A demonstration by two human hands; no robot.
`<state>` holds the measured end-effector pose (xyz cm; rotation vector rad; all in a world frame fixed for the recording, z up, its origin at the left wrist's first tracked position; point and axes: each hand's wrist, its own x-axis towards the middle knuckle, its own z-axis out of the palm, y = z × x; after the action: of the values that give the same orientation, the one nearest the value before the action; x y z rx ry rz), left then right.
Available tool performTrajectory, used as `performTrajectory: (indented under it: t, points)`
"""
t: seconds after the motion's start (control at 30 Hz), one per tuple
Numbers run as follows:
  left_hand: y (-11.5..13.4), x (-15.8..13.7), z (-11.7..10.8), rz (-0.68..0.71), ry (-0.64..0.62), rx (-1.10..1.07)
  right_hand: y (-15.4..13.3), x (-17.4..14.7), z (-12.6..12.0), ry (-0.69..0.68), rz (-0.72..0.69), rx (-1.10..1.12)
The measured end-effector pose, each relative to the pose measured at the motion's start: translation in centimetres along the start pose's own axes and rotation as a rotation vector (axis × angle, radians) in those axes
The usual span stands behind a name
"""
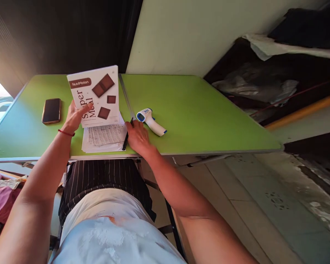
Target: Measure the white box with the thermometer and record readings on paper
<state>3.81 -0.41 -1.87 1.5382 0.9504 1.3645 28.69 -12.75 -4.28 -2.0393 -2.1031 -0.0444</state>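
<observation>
My left hand grips a flat white "Super Meal" piece, printed with brown squares; I cannot tell whether it is a box or a booklet. The thumb lies on its front and the other fingers are hidden behind. It is tilted up over a stack of paper sheets whose top sheet is full of handwriting. At the right edge of that stack, my right hand has its fingers closed on a black pen. Just beyond the right hand lies a white and blue infrared thermometer.
A phone lies on the left of the green folding table, whose halves meet at a seam near the middle. A wall stands behind. Shelves with plastic wrapping are at the right, and pink cloth is at lower left.
</observation>
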Motion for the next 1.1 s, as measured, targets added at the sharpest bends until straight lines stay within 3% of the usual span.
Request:
performTrajectory:
  t: [0.1,0.23,0.33,0.43,0.53,0.67,0.77,0.83,0.9,1.0,1.1]
  points:
    - [-0.1,-0.5,0.4,-0.017,-0.186,0.001,0.1,0.5,-0.9,-0.055,-0.008,-0.089]
    - [-0.7,-0.7,0.5,0.013,-0.208,0.055,0.7,1.2,-1.1,-0.035,-0.024,-0.132]
    - [-1.1,-0.7,0.5,0.018,-0.192,0.052,2.4,1.3,-1.1,0.095,-0.006,-0.073]
    - [-0.9,-0.8,0.5,-0.02,-0.246,0.054,5.3,1.3,-1.0,0.236,0.136,0.002]
    - [-0.2,-0.9,0.6,-0.072,-0.33,0.081,8.4,1.6,-0.8,0.103,0.363,0.042]
    - [0.7,-1.0,0.8,-0.044,-0.345,0.077,10.3,1.9,-0.7,-0.03,0.464,0.207]
    - [0.8,-1.0,1.1,-0.038,-0.341,0.049,8.5,1.3,-1.4,0.117,0.476,0.474]
    - [0.7,-0.9,1.1,-0.03,-0.342,0.057,5.7,0.1,-2.1,0.32,0.394,0.767]
    - [0.5,-0.8,1.1,-0.01,-0.34,0.066,2.1,-1.6,-2.7,0.397,0.276,1.115]
    - [0.3,-0.6,1.0,0.025,-0.35,0.063,-3.6,-4.2,-3.2,0.175,0.197,1.519]
    - [0.1,-0.4,1.0,0.03,-0.359,0.049,-7.6,-5.3,-3.1,0.058,0.231,1.684]
